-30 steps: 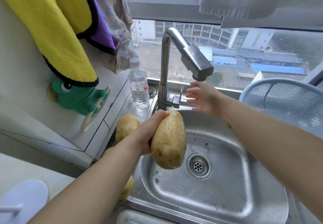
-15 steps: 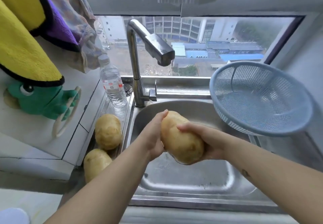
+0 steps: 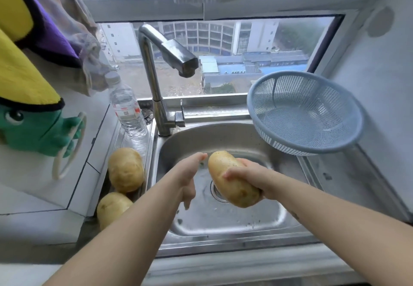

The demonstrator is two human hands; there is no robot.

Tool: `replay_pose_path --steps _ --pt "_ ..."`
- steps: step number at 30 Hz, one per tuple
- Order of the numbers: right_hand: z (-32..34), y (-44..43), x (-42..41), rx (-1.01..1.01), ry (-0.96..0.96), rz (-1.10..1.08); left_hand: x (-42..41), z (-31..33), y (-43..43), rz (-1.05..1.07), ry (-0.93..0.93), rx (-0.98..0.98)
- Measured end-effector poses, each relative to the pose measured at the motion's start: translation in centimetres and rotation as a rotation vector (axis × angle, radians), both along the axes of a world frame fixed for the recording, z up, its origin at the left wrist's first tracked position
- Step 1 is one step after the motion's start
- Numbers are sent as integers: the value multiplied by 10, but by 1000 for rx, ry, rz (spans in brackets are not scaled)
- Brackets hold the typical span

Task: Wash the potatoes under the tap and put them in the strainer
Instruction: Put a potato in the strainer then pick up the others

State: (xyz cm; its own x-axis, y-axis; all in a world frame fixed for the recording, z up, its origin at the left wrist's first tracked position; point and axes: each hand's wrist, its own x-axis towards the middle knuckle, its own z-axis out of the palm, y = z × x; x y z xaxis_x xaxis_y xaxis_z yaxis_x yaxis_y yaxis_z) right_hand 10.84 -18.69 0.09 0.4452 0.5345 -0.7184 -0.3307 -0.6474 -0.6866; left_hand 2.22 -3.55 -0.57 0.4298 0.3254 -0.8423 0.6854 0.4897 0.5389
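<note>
A large tan potato (image 3: 231, 179) hangs over the steel sink (image 3: 225, 221), gripped from the right by my right hand (image 3: 252, 178). My left hand (image 3: 190, 178) is just left of it, fingers loose and apart, holding nothing. The tap (image 3: 169, 55) stands behind the basin; I see no water running from its spout. Two more potatoes lie on the ledge left of the sink, one (image 3: 126, 169) behind the other (image 3: 112, 208). The blue strainer (image 3: 306, 111) sits tilted at the sink's back right corner, with nothing in it.
A clear water bottle (image 3: 127, 109) stands left of the tap base. A green toy-shaped hook (image 3: 40, 133) and yellow and purple towels (image 3: 24, 73) hang on the left wall. A window runs behind the sink and a grey wall closes the right side.
The potato has passed from my left hand to my right, and my left hand has let go and drawn slightly aside. The view has shifted right and down.
</note>
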Motion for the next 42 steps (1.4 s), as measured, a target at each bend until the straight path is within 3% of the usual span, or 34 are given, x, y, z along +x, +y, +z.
replay_pose_path --steps 9,12,16,21,28,32,42 --pt "65 -52 41 286 21 -31 54 25 -21 42 -149 27" --pt "95 -71 76 331 -113 -73 87 35 -45 73 -239 3" --pt "90 -86 145 153 -460 -176 132 39 -78 45 -250 53" --pt "50 -93 217 -135 -801 -91 170 25 -96 87 -300 84" --pt "4 -101 260 -591 -1215 401 184 13 -102 159 -317 99" --pt "-13 -101 267 -721 -1310 545 186 10 -102 176 -320 113" --pt "-12 -99 260 -752 -1176 618 182 13 -101 152 -330 86"
